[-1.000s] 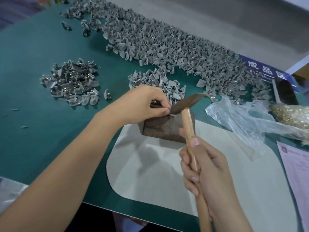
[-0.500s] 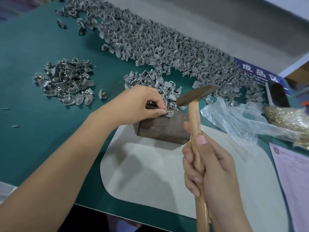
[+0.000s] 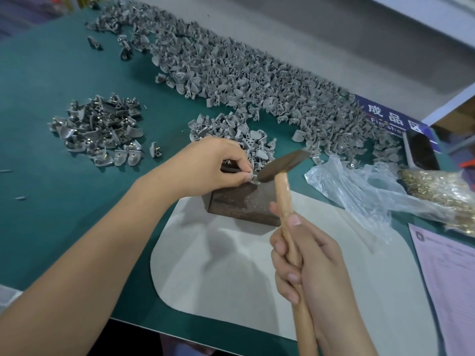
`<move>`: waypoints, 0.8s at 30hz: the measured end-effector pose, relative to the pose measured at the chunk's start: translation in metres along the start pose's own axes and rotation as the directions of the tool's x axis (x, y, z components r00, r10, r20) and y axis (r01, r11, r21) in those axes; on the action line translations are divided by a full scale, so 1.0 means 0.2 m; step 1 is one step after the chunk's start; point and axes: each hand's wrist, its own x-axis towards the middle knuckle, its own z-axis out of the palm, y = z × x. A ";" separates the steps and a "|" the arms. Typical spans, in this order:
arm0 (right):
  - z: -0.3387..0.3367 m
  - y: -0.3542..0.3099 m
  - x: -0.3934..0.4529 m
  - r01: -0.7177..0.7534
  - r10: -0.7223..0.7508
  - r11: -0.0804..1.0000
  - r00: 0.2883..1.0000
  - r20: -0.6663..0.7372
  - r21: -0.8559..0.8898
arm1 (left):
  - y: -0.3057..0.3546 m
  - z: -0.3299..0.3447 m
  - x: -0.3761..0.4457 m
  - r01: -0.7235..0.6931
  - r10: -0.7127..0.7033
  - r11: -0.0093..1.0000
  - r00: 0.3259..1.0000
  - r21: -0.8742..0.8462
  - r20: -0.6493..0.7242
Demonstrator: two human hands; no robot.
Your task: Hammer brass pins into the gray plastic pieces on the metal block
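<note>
while the left hand [image 3: 205, 165] pinches a small gray plastic piece [image 3: 253, 176] between thumb and forefinger on the far corner of the metal block [image 3: 241, 201], the right hand [image 3: 308, 260] is wrapped tight around the wooden handle of the hammer [image 3: 282, 165]. its dark head is tilted, lower end touching or just above the pinched piece; the pin itself is too small to make out. the block is dark, rusty brown and speckled, sitting on the far edge of a pale mat [image 3: 231, 265] on the green tabletop [image 3: 51, 201]. loose gray pieces [image 3: 244, 73] sprawl behind, a smaller heap [image 3: 100, 129] lies left, and brass pins [image 3: 442, 191] fill a clear bag at right.
</note>
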 end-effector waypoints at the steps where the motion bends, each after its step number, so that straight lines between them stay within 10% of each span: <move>1: 0.00 0.00 0.00 0.014 -0.014 1.000 1.000 -0.010 -0.009 | 0.00 0.00 0.00 0.001 -0.001 1.000 1.000 -0.002 0.003; 12: 0.00 -0.01 -0.02 0.137 -0.138 0.990 0.990 -0.043 -0.029 | 0.00 0.00 0.00 -0.009 0.009 1.000 1.000 -0.009 0.002; 24: 0.00 -0.02 0.01 -0.039 0.043 0.995 0.998 0.042 -0.097 | 0.00 -0.01 0.00 -0.008 0.008 1.000 1.000 -0.015 0.007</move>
